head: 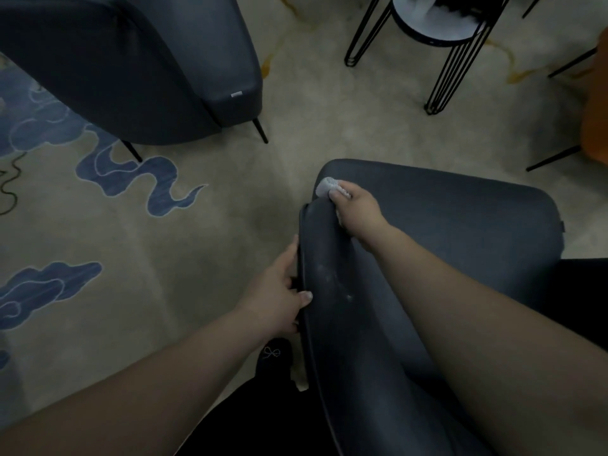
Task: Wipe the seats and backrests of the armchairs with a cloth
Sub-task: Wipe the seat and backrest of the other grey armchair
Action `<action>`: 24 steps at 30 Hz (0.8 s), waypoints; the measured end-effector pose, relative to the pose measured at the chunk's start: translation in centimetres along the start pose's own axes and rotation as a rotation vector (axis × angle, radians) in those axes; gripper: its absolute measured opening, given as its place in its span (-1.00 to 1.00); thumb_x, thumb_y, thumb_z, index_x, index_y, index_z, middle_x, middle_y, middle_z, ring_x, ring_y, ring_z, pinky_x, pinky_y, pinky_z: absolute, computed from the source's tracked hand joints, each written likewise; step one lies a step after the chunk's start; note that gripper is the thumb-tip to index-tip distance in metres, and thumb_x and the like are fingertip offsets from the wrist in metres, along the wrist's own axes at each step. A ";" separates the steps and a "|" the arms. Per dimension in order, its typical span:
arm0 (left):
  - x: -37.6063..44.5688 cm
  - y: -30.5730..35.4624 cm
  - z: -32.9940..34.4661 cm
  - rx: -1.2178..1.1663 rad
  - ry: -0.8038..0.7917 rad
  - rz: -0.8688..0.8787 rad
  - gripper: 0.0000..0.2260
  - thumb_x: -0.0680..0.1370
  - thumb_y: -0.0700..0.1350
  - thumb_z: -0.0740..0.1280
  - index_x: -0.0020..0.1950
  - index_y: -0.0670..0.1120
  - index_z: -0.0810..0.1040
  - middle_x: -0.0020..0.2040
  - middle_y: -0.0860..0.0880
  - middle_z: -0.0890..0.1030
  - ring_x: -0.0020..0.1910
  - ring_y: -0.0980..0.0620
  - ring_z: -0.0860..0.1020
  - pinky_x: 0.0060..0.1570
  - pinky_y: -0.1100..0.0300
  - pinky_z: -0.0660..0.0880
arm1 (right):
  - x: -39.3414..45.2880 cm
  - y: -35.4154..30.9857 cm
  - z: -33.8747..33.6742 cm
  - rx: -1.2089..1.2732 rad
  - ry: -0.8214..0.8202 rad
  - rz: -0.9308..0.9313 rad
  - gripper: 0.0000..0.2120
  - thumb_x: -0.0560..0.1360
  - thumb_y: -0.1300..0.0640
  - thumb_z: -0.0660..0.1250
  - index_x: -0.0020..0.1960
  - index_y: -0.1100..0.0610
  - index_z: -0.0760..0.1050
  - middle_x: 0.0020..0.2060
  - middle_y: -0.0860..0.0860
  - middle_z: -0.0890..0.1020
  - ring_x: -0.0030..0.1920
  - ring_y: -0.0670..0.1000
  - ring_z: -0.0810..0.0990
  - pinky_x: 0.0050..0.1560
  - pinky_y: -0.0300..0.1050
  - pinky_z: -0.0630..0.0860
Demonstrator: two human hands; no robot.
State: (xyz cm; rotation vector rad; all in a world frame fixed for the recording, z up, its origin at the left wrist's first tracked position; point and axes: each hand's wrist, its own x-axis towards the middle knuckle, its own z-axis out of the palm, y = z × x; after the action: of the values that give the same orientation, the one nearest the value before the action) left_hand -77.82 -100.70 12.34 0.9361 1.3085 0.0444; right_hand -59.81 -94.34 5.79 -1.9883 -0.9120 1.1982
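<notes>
Right hand [357, 207]: fingers bunch the cloth [325, 187] at the backrest [332, 284] front end.
Left hand [279, 291]: grips backrest's outer edge (steadying).
Axis: backrest runs toward the person.

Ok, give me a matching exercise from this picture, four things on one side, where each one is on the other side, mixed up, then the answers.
Things:
1. cloth
2. left hand
3. second armchair
4. round side table

Places:
A. top right, on black wire legs
B. on the outer edge of the near armchair's backrest
C. top left, on the carpet
D. in the right hand, at the backrest's far end

Pairs: 1-D, 2-B, 3-C, 4-A
</notes>
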 end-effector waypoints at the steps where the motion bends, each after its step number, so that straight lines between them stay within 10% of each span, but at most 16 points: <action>1: 0.0 0.0 0.0 0.000 0.004 -0.002 -0.23 0.58 -0.35 0.23 0.46 0.42 0.04 0.07 -0.05 0.62 -0.13 0.00 0.59 -0.25 0.08 0.61 | -1.0 0.0 -0.3 0.024 0.008 -0.042 -0.74 0.59 0.21 0.23 0.23 0.14 0.56 0.12 0.10 0.63 0.06 -0.04 0.56 -0.03 -0.43 0.41; 13: -0.2 -0.1 -0.1 0.104 0.018 0.054 -0.20 0.56 -0.29 0.29 0.35 0.53 -0.01 0.06 -0.01 0.62 -0.03 -0.03 0.63 -0.17 -0.04 0.63 | -16.6 4.1 -2.5 -0.070 -0.226 -0.276 -0.50 0.48 0.37 0.36 0.25 -0.12 0.46 -0.10 0.01 0.29 -0.06 -0.13 0.37 0.11 -0.48 0.26; 19: -0.2 -0.3 -0.1 0.056 0.012 0.053 -0.26 0.57 -0.32 0.26 0.42 0.45 0.09 0.05 -0.02 0.63 -0.01 -0.03 0.64 -0.17 -0.06 0.63 | -13.9 2.0 -2.6 -0.019 0.071 -0.282 -0.72 0.57 0.24 0.28 0.22 0.00 0.56 -0.04 0.15 0.53 -0.05 -0.01 0.55 0.06 -0.38 0.42; 24: -0.1 -0.6 -0.1 0.030 0.017 0.067 -0.29 0.57 -0.31 0.27 0.42 0.42 0.15 0.07 -0.02 0.64 -0.02 -0.01 0.64 -0.24 0.05 0.61 | -11.0 0.3 0.5 -0.068 0.030 -0.296 -0.61 0.56 0.25 0.30 0.33 -0.03 0.49 -0.07 0.06 0.33 -0.04 -0.08 0.40 0.13 -0.45 0.30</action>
State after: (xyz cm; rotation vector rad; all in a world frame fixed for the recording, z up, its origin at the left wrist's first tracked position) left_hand -78.25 -101.13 12.08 1.0070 1.2961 0.0854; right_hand -63.99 -103.42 10.50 -1.8379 -1.1978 0.9800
